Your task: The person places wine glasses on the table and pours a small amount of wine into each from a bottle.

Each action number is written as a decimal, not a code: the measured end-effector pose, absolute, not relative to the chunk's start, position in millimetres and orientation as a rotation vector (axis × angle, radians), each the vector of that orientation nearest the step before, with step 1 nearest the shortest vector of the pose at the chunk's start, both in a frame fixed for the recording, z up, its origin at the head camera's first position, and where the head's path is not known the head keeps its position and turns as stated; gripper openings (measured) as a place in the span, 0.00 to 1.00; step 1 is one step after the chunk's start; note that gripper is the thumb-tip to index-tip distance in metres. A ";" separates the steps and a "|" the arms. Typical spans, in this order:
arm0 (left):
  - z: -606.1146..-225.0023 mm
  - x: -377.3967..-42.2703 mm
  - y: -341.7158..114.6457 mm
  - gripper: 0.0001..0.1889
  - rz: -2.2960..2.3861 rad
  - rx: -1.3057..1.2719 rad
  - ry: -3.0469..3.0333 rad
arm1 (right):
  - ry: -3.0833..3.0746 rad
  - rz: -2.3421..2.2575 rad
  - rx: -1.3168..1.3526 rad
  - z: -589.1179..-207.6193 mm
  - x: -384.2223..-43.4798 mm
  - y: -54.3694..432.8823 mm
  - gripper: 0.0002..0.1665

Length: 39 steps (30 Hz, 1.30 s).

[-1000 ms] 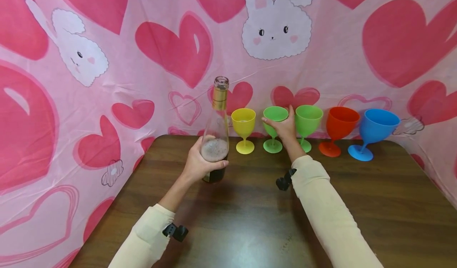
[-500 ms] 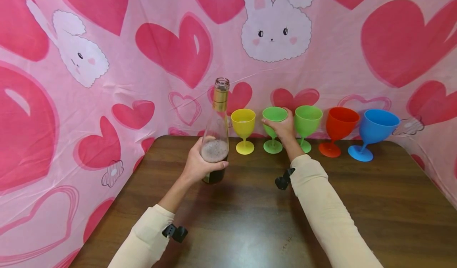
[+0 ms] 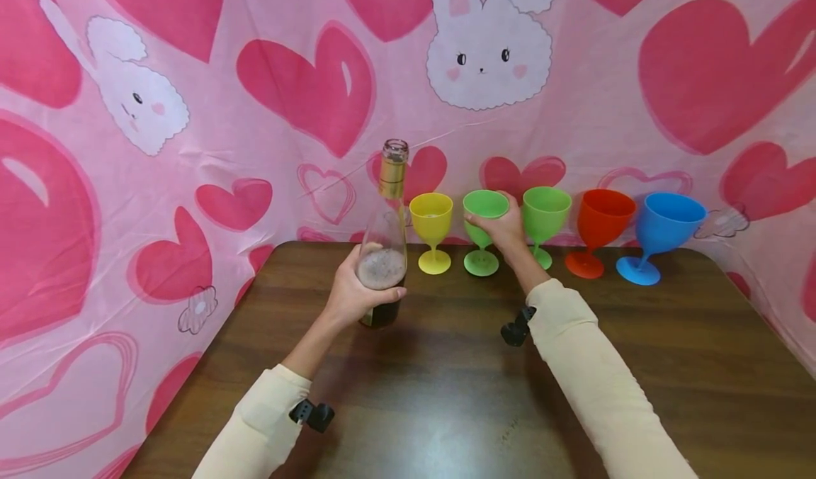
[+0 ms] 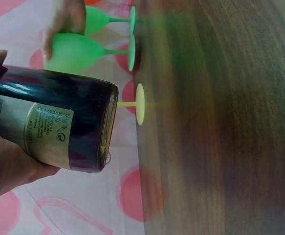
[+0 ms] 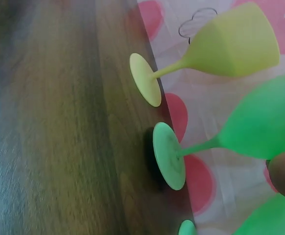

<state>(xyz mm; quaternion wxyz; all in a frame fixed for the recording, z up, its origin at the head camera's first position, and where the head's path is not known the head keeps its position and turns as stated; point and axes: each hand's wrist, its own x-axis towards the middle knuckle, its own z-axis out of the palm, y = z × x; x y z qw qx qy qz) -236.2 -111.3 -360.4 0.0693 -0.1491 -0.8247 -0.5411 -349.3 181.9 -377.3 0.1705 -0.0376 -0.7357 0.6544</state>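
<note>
Pinching one green goblet (image 5: 264, 120) in right hand (image 3: 506, 229), now seemingly off table (image 3: 433, 373), hence hand-borne; clasping bottle (image 3: 384, 266) in left hand (image 3: 352, 295).

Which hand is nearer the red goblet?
Right. The right hand grips a green goblet two places from the red goblet; the left hand holds the bottle, farther left.

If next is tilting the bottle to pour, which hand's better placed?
Left, likely: the left hand grips the tall, gold-necked clear glass bottle, open mouth upward; the right hand is occupied holding the light-green, round-bowled, plastic-looking stemmed goblet.
</note>
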 end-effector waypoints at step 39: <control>-365.1 -232.7 -111.2 0.40 -1.464 -0.344 -2.588 | -2.195 1.917 0.059 -390.4 -261.1 203.1 0.49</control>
